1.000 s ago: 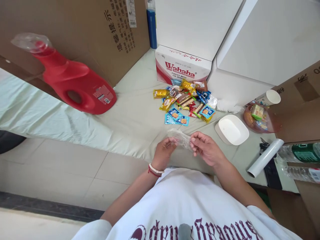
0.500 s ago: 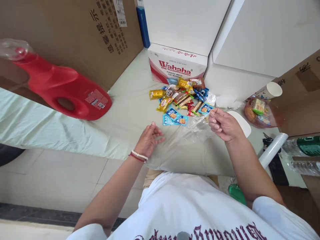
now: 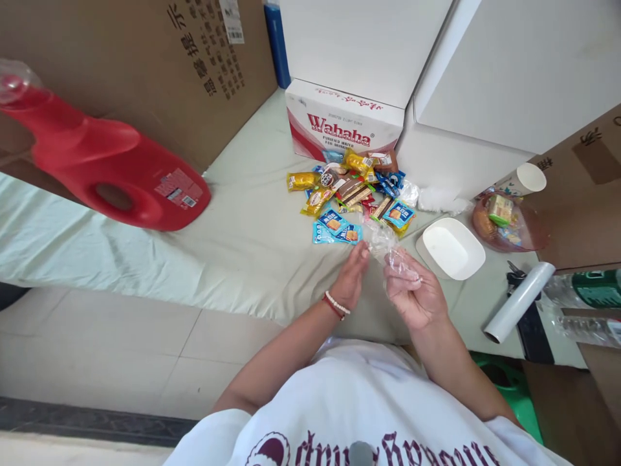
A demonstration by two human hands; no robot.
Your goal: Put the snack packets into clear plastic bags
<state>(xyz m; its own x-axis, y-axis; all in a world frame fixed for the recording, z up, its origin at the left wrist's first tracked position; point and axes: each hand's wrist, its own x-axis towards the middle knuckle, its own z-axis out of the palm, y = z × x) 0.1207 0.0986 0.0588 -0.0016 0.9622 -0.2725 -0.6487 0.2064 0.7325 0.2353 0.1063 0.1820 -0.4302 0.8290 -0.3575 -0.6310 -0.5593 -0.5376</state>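
Note:
My right hand pinches a crumpled clear plastic bag over the cloth-covered table. My left hand wears a white bracelet and a red one. Its fingers are stretched out beside the bag's left side; whether they touch it I cannot make out. Just beyond the bag lies a heap of small wrapped snacks in yellow, brown, red and blue. Blue snack packets lie at the heap's near left. To the right of my right hand stands a white dish with nothing in it.
A red jug stands at the left by a cardboard box. Behind the snacks is a Wahaha carton. On the right are a reddish bowl holding food, a paper cup, a white roll and plastic bottles.
My left hand has moved right, up to the bag. My right hand has come nearer my body with the bag, now bunched up, and the white dish shows fully.

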